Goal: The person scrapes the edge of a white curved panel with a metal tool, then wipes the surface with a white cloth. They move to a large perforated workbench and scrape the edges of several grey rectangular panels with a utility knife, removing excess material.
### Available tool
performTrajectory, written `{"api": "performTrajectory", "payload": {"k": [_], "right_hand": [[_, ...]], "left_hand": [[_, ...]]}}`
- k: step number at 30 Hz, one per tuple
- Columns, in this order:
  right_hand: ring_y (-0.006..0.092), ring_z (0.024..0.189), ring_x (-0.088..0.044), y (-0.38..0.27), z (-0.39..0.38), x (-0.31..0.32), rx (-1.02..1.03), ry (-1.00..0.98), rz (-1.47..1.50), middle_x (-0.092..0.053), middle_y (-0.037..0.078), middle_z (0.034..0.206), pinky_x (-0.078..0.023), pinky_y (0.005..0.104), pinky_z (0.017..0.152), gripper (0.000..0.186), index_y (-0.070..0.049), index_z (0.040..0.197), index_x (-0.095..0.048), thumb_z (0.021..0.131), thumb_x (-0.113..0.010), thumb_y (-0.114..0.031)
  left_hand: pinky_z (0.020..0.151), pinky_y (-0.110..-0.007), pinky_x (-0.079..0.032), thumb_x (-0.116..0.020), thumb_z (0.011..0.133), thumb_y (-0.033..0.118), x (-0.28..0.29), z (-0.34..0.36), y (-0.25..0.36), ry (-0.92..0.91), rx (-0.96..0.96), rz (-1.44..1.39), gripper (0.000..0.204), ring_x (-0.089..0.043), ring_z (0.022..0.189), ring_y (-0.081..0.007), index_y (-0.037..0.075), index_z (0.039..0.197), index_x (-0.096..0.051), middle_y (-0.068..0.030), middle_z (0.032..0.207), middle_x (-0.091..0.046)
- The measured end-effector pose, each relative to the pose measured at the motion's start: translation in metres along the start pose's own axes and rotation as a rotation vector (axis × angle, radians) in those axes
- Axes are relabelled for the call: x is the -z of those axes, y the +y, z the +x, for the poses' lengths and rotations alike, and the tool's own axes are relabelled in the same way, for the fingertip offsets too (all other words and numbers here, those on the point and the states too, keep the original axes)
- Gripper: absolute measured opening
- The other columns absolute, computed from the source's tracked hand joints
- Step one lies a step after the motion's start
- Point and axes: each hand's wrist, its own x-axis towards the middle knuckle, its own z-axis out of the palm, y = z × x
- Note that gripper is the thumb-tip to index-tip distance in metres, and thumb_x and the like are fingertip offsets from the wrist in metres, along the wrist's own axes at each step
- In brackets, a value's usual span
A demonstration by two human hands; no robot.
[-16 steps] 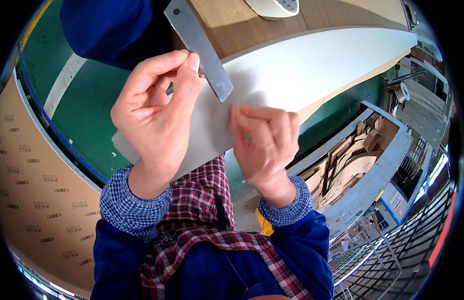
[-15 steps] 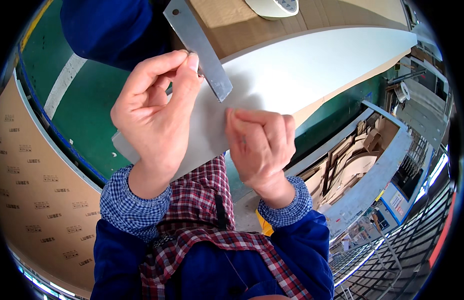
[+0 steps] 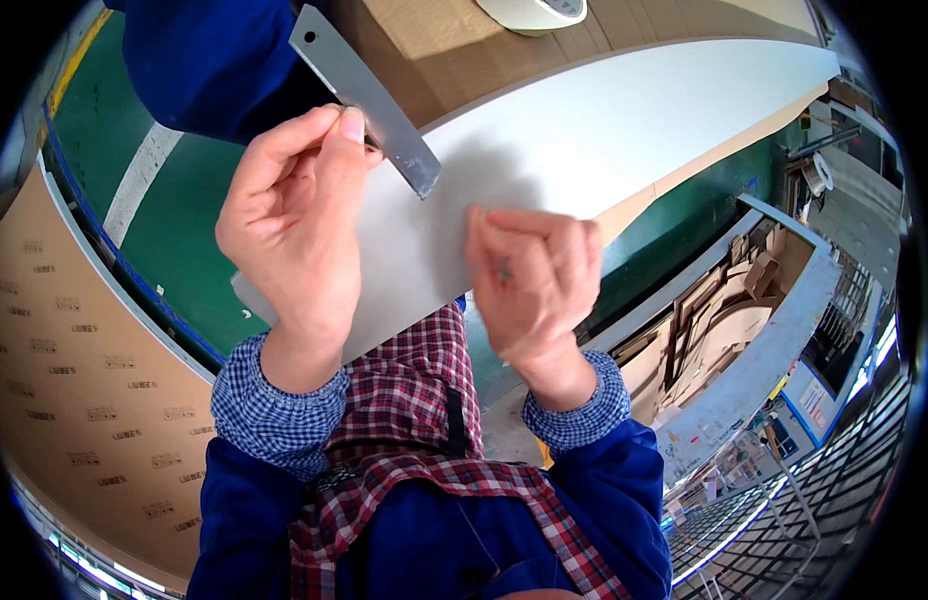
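Observation:
My left hand [image 3: 294,240] pinches a flat grey metal strip [image 3: 379,120] between thumb and fingertips, holding it tilted above the white panel [image 3: 664,120]. The strip has a hole at its upper end; a small piece by my fingertips is too hidden to name. Just right of and below the strip's lower end, my right hand [image 3: 534,280] is closed with index finger and thumb together over the panel. What it holds, if anything, I cannot make out.
Brown cardboard [image 3: 434,40] lies behind the panel, bearing a pale tape roll [image 3: 529,12]. Dark blue cloth [image 3: 194,60] is at upper left. A large printed board [image 3: 94,390] stands left beside green floor. At right are a bin of cardboard scraps [image 3: 714,330] and metal grating [image 3: 834,480].
The metal strip has shifted left and tilted a little further with my left hand. My right hand has moved slightly right, still closed. The whole view has shifted slightly.

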Motion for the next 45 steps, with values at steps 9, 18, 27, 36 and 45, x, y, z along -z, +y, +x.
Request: {"api": "performTrajectory", "payload": {"k": [9, 18, 27, 36, 45], "right_hand": [[0.0130, 0.059, -0.049, -0.020, -0.029, 0.002, 0.008, -0.048, 0.357, -0.057, -0.001, 0.071, -0.034, 0.0257, 0.052, 0.032, -0.006, 0.093, -0.066, 0.063, -0.078, -0.008], [0.0116, 0.040, -0.048, 0.000, -0.018, 0.010, -0.269, -0.060, 0.219, -0.051, 0.001, 0.051, -0.036, 0.0238, 0.038, 0.019, -0.002, 0.086, -0.063, 0.070, -0.075, -0.001], [0.0141, 0.040, -0.044, 0.004, 0.001, -0.002, -0.205, -0.003, 0.085, -0.043, 0.001, 0.048, -0.033, 0.0248, 0.038, 0.019, -0.006, 0.070, -0.058, 0.068, -0.076, -0.001], [0.0132, 0.039, -0.046, 0.008, 0.003, 0.002, 0.002, -0.042, 0.003, -0.047, 0.001, 0.047, -0.035, 0.0250, 0.038, 0.020, -0.007, 0.068, -0.060, 0.068, -0.079, -0.002], [0.0100, 0.038, -0.042, 0.010, 0.002, 0.004, 0.216, -0.087, -0.059, -0.044, 0.001, 0.046, -0.030, 0.0230, 0.037, 0.019, -0.005, 0.075, -0.062, 0.065, -0.078, 0.001]], "left_hand": [[0.070, -0.025, -0.049, -0.057, 0.087, -0.002, 0.005, 0.001, 0.004, 0.016, 0.051, -0.079, 0.011, -0.057, 0.077, -0.0137, -0.003, 0.098, -0.061, -0.0101, 0.090, -0.063], [0.070, -0.024, -0.049, -0.058, 0.087, -0.001, 0.005, 0.002, 0.002, 0.036, 0.065, -0.113, 0.011, -0.057, 0.077, -0.0128, -0.003, 0.098, -0.062, -0.0095, 0.088, -0.062], [0.071, -0.024, -0.050, -0.058, 0.087, -0.001, 0.006, 0.002, 0.003, 0.016, 0.060, -0.100, 0.011, -0.058, 0.076, -0.0128, -0.002, 0.098, -0.062, -0.0096, 0.088, -0.063], [0.068, -0.025, -0.053, -0.062, 0.084, -0.002, 0.005, 0.003, 0.004, 0.070, 0.080, -0.081, 0.014, -0.062, 0.071, -0.0127, -0.004, 0.098, -0.060, -0.0116, 0.088, -0.065], [0.067, -0.024, -0.053, -0.064, 0.084, -0.001, 0.006, 0.002, 0.002, 0.058, 0.072, -0.087, 0.014, -0.062, 0.071, -0.0123, -0.004, 0.097, -0.061, -0.0110, 0.087, -0.066]]}}
